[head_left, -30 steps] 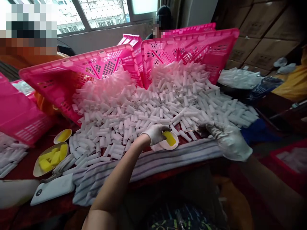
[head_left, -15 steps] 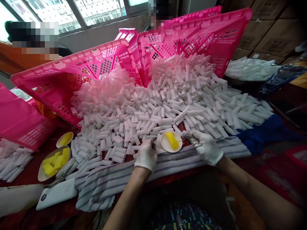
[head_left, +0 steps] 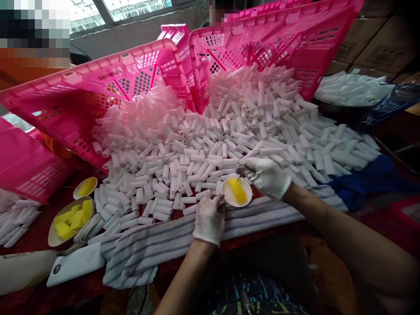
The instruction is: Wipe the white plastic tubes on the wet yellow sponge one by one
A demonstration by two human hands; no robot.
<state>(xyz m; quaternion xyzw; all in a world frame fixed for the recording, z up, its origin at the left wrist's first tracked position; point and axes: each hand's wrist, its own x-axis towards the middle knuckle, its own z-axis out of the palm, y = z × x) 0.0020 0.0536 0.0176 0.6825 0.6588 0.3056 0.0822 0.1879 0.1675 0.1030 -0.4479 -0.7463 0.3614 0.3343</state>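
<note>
The right hand (head_left: 265, 176) has shifted above the yellow-pad dish (head_left: 236, 192), pinching a thin stick; the left hand (head_left: 209, 215), loosely curled and empty, touches the dish rim.

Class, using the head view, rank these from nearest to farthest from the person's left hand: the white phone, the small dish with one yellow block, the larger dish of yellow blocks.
1. small dish, just right of the left hand.
2. larger dish, far left.
3. white phone, lower left; nearly level with the larger dish.

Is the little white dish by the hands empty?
No, the small white dish has a yellow block lying in it, between the left hand and right hand.
</note>
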